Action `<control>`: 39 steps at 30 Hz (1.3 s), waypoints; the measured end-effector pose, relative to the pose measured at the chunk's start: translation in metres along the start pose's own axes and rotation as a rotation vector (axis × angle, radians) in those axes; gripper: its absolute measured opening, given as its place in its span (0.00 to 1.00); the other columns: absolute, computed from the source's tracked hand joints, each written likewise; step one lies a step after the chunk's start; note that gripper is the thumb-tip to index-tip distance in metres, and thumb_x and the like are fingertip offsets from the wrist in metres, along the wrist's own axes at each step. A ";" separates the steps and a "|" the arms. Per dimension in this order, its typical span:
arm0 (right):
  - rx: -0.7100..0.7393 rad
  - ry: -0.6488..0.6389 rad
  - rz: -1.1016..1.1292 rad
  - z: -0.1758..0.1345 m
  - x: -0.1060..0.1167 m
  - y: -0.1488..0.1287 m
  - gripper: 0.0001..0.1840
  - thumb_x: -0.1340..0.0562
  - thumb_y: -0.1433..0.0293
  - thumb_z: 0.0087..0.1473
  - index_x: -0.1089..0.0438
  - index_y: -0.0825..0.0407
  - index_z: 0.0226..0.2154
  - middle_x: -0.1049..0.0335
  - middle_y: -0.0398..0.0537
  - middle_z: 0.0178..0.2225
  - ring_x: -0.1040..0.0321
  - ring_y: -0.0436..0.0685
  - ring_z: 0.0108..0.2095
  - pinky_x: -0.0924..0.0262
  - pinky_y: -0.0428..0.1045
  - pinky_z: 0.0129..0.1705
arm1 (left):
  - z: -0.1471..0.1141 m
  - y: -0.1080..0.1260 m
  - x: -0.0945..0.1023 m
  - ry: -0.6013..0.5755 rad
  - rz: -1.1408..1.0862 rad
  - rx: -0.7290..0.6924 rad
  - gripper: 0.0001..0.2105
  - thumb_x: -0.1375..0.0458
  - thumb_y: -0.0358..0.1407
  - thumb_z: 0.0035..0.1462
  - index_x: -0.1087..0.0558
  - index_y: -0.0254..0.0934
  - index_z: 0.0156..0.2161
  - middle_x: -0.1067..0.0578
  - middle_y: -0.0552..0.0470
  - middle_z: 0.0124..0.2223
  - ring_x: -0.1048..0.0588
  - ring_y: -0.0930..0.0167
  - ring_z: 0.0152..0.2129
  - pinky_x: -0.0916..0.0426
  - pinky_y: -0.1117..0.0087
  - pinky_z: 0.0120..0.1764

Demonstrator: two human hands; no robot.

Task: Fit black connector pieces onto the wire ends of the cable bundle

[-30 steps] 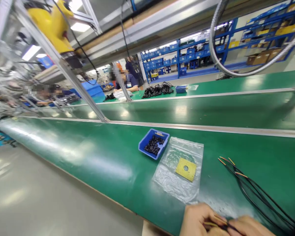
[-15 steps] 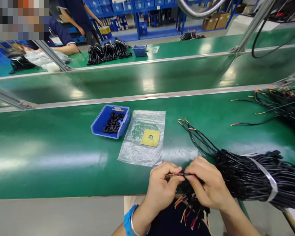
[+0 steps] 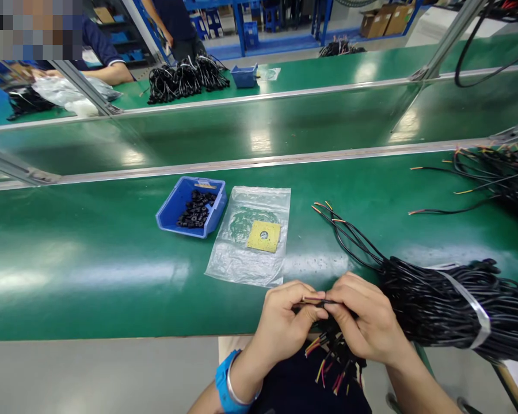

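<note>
Near the bench's front edge, my left hand (image 3: 287, 322) and my right hand (image 3: 366, 316) meet, both closed in a pinch on one thin black cable (image 3: 323, 301). My left thumb and index finger grip its thin wire end, while my right fingertips hold the black sheath close by. Below my hands, over my lap, hangs a bunch of black cables with stripped red and yellow wire ends (image 3: 328, 365). A large bundle of black cables (image 3: 440, 310), tied with a pale band, lies right of my right hand, several loose ends reaching left.
A blue bin (image 3: 164, 217) holds small black parts. Beside it is a clear zip bag (image 3: 228, 261) with a yellow square sponge (image 3: 264, 236) on it. More black cables (image 3: 505, 178) lie far right. Metal frame rails (image 3: 259, 164) cross behind; a co-worker's arm (image 3: 112, 73) shows beyond.
The camera view has tilted slightly downward. My hands keep their pinch on the cable; my left fingers sit a little closer to the right ones, covering more of the wire end.
</note>
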State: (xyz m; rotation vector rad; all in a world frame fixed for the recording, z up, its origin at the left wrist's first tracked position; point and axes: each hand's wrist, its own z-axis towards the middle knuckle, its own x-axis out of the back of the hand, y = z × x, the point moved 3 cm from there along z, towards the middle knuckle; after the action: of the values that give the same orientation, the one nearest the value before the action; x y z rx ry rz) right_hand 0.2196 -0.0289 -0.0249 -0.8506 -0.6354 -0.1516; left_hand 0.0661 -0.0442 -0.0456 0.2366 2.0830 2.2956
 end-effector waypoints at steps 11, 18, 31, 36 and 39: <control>-0.027 0.053 -0.104 0.003 0.000 0.001 0.04 0.41 0.76 0.58 0.31 0.52 0.34 0.30 0.46 0.27 0.36 0.53 0.28 0.42 0.51 0.32 | -0.004 -0.010 -0.001 0.089 -0.194 0.211 0.05 0.34 0.33 0.52 0.24 0.33 0.31 0.22 0.50 0.28 0.23 0.71 0.22 0.28 0.71 0.27; -0.033 -0.003 -0.011 0.005 0.002 0.000 0.08 0.44 0.76 0.58 0.30 0.53 0.31 0.36 0.43 0.23 0.41 0.51 0.24 0.44 0.49 0.28 | 0.003 0.002 0.001 0.022 -0.020 0.033 0.03 0.33 0.29 0.51 0.20 0.36 0.27 0.21 0.50 0.28 0.23 0.71 0.25 0.28 0.74 0.28; -0.076 -0.003 -0.055 0.001 0.002 0.002 0.08 0.45 0.74 0.61 0.33 0.52 0.32 0.36 0.43 0.24 0.40 0.52 0.26 0.44 0.48 0.29 | -0.009 -0.013 0.008 0.103 -0.468 0.252 0.15 0.33 0.29 0.51 0.23 0.35 0.46 0.19 0.50 0.36 0.20 0.72 0.33 0.24 0.74 0.38; -0.090 -0.039 -0.037 0.001 0.003 -0.001 0.07 0.45 0.74 0.61 0.33 0.52 0.32 0.36 0.44 0.25 0.40 0.52 0.27 0.44 0.48 0.29 | -0.010 -0.010 0.007 0.104 -0.500 0.257 0.11 0.33 0.32 0.52 0.24 0.33 0.42 0.19 0.49 0.34 0.20 0.73 0.29 0.24 0.73 0.37; -0.081 -0.048 -0.030 0.001 0.004 -0.003 0.07 0.45 0.74 0.59 0.33 0.52 0.32 0.37 0.44 0.25 0.40 0.52 0.27 0.45 0.49 0.29 | -0.010 -0.010 0.007 0.108 -0.513 0.257 0.10 0.33 0.31 0.52 0.24 0.33 0.41 0.19 0.50 0.33 0.21 0.75 0.28 0.24 0.76 0.36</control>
State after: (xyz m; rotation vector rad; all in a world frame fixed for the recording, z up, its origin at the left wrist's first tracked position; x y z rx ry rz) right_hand 0.2212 -0.0298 -0.0199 -0.9256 -0.6906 -0.1854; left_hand 0.0570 -0.0523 -0.0563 -0.3835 2.1614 1.7803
